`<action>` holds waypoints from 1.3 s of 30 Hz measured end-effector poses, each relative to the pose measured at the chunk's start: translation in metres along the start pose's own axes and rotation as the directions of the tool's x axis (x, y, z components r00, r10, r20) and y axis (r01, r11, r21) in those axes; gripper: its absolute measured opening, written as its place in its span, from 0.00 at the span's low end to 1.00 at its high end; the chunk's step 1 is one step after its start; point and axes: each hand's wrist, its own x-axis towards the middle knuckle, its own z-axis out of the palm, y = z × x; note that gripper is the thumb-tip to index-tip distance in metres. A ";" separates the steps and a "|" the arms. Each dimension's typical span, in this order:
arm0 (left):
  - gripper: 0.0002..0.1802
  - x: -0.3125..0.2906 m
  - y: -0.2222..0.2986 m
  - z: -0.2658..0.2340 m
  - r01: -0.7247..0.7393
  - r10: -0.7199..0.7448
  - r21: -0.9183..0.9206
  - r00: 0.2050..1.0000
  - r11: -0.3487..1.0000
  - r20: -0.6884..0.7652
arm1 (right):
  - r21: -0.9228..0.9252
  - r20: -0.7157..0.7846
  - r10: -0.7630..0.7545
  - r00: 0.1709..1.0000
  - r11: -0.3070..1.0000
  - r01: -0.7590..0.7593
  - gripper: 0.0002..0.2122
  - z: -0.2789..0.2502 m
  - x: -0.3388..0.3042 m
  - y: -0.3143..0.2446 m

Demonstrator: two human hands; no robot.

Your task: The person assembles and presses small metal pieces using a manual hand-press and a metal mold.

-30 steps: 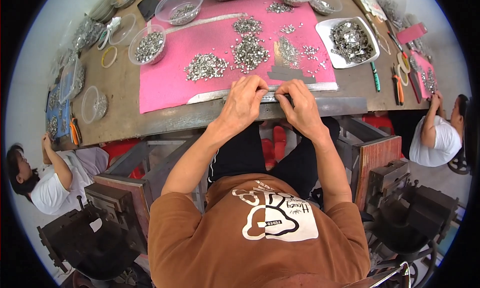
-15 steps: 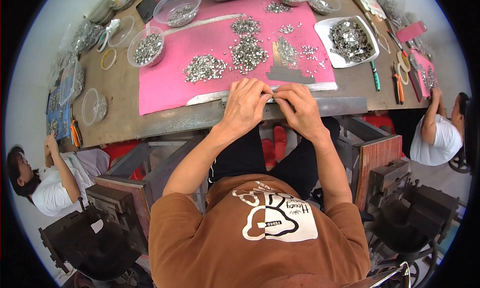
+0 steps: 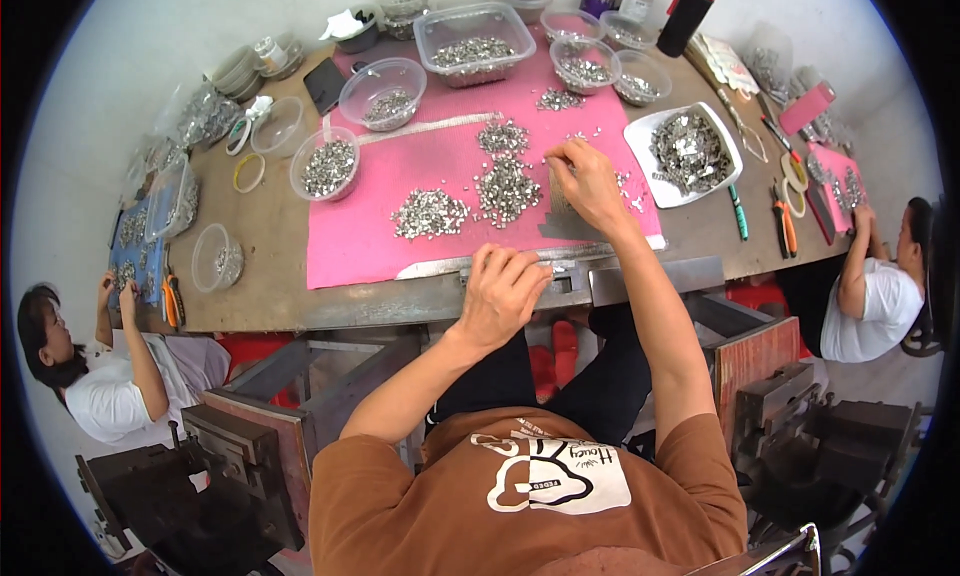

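Note:
At the bench's front edge, my left hand [image 3: 500, 294] is closed in a pinch beside a small metal fixture [image 3: 566, 279]. What its fingertips hold is too small to name. My right hand [image 3: 592, 184] reaches over the pink mat [image 3: 350, 251], thumb and fingers drawn together above the small metal parts. Whatever it may hold is hidden. To its left are piles of small shiny metal pieces [image 3: 508, 189], with another pile [image 3: 428, 214] farther left. A grey strip [image 3: 572, 226] lies partly under my right wrist.
A white dish of metal pieces [image 3: 690, 154] stands to the right, near orange-handled pliers [image 3: 784, 226] and a green pen [image 3: 738, 214]. Clear plastic tubs [image 3: 325, 166] line the left and back. A black flask [image 3: 690, 16] stands behind. Two people [image 3: 110, 376] work at either side.
My right hand has left my left hand at the bench edge and moved forward over the mat. My left hand stays near the fixture. The view has tilted up, showing more of the back.

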 end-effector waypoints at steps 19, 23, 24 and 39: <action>0.05 0.003 -0.128 -0.091 0.419 -0.393 0.151 0.903 0.896 -0.172 | -0.227 0.040 0.058 0.998 0.973 -0.047 0.06 0.053 0.060 0.039; 0.06 0.013 -0.126 -0.093 0.408 -0.397 0.163 0.913 0.898 -0.094 | -0.213 0.055 0.039 0.998 0.977 -0.026 0.06 0.052 0.060 0.039; 0.07 0.014 -0.123 -0.091 0.390 -0.384 0.173 0.921 0.905 -0.068 | -0.182 0.048 0.018 0.999 0.983 -0.009 0.05 0.051 0.059 0.039; 0.03 0.016 -0.094 -0.070 0.318 -0.312 0.082 0.947 0.945 -0.077 | 0.438 0.238 0.174 0.955 0.859 -0.266 0.04 -0.029 -0.094 -0.039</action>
